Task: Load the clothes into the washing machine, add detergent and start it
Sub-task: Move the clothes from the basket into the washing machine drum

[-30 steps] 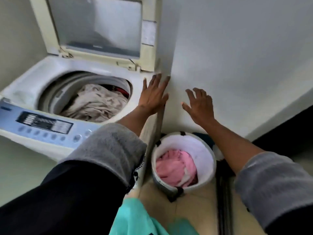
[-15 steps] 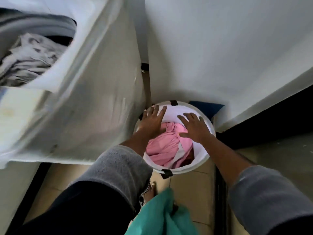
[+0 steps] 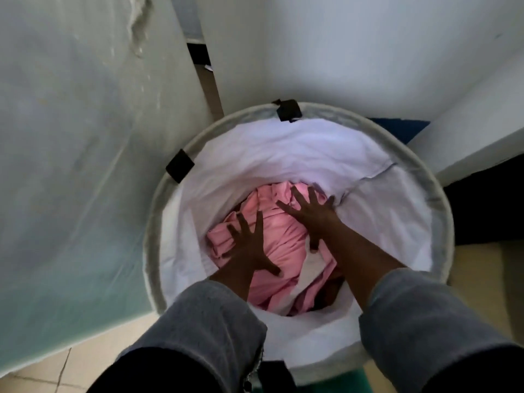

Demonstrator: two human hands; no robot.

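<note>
**Q:** Where are the clothes?

**A:** The pink clothes lie bunched at the bottom of a round laundry basket with a white lining. It stands on the tiled floor and fills the middle of the view, seen from straight above.

**Q:** And the hands?

**A:** Both reach down into the basket from the near edge, in grey sleeves. The left grip lies flat on the left part of the pink cloth, fingers straight and spread, curled round nothing. The right grip lies just beside it, a little farther in. Its fingers are splayed the same way and press the cloth where it meets the lining.

**Q:** What surrounds the basket?

**A:** On the left, just beside it, rises the pale side of the washing machine. A white wall stands on the far side and to the right. Two black tabs clip the basket's far-left rim.
</note>
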